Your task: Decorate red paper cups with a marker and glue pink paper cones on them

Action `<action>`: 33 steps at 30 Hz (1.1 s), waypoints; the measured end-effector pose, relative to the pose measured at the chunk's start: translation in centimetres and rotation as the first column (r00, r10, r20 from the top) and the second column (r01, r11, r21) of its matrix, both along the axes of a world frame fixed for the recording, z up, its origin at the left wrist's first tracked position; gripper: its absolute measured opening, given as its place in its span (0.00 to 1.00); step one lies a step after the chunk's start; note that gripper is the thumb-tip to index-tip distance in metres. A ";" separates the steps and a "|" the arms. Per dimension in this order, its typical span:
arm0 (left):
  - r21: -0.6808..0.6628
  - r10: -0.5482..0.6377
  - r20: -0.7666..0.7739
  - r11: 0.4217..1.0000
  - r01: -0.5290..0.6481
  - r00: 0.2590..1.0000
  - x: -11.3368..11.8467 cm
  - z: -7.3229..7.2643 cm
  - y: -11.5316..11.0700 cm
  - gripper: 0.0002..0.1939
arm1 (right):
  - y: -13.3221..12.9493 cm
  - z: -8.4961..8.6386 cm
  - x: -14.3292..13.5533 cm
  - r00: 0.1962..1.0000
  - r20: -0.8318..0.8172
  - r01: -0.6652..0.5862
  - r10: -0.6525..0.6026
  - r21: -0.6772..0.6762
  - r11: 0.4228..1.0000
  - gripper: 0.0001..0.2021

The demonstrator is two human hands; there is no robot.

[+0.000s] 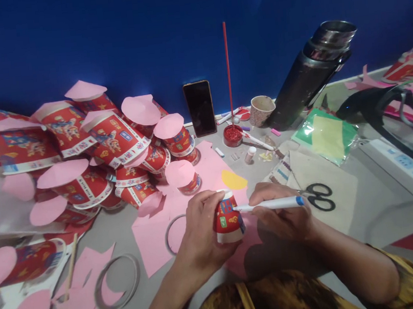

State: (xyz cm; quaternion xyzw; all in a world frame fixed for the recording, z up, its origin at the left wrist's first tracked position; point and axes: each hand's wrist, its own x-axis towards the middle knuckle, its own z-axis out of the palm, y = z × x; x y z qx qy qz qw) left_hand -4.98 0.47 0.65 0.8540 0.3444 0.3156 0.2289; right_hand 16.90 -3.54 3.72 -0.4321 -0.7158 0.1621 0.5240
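Note:
My left hand (199, 229) is wrapped round a small red paper cup (225, 223) with blue and gold print, its white rim facing down. In my right hand (284, 212) is a white marker (278, 203) with a blue end, held like a pen. The marker's tip touches or nearly touches the cup's printed side. Beneath both hands lies pink paper (153, 248). A yellow paper piece (234, 179) rests just beyond the cup, and black-handled scissors (320, 196) lie to the right of my right hand.
Many red cups with pink paper tops (112, 137) are piled at the left. A phone (200, 108) leans on the blue wall. Behind stand a red pot (232, 135), a paper cup (262, 110) and a black flask (305, 77). A tape roll (116, 283) and power strip (403, 168) flank me.

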 end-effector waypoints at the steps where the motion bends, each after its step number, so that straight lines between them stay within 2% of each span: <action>1: -0.006 0.000 -0.005 1.000 0.000 1.000 0.0 0.0 0.0 0.42 | 0.0 0.0 0.0 1.000 0.014 -0.008 0.008 -0.004 1.000 0.04; 16: -0.028 -0.026 -0.063 0.999 0.024 0.998 -0.1 0.0 -0.4 0.41 | -0.1 0.1 -0.1 0.995 0.086 -0.050 0.049 0.010 0.999 0.04; 24: -0.026 -0.033 -0.045 0.999 0.032 0.998 0.0 0.2 -0.4 0.42 | 0.0 -0.1 -0.1 0.993 0.096 -0.064 0.064 0.003 0.998 0.03; 27: -0.021 -0.019 -0.053 1.000 0.018 0.998 0.0 0.1 -0.4 0.41 | 0.1 -0.2 -0.1 0.998 0.047 -0.043 0.041 0.050 0.998 0.03; 33: -0.009 0.005 -0.028 1.000 -0.005 1.000 -0.1 0.2 -0.3 0.42 | 0.1 -0.1 0.2 1.000 -0.030 0.001 0.001 0.055 0.998 0.03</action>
